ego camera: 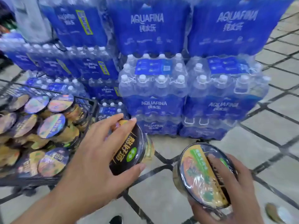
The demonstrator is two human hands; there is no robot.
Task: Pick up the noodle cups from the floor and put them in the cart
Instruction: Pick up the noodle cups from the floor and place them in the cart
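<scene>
Left hand [95,157] clamped round dark noodle cup [129,147], just right of cart [93,110] rim. Right hand [226,188] gripped second cup [203,175] above floor [161,191], fingers across film lid. Risks judged: slick film slipping; heaped cups in cart [51,125] left of hand shedding one over rim.

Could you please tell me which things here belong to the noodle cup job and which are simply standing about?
Part of the job:
left hand, holding a dark-lidded cup
right hand, holding a colourful-lidded cup
cart, already holding many noodle cups

Standing about:
stacked water bottle packs
tiled floor
</scene>
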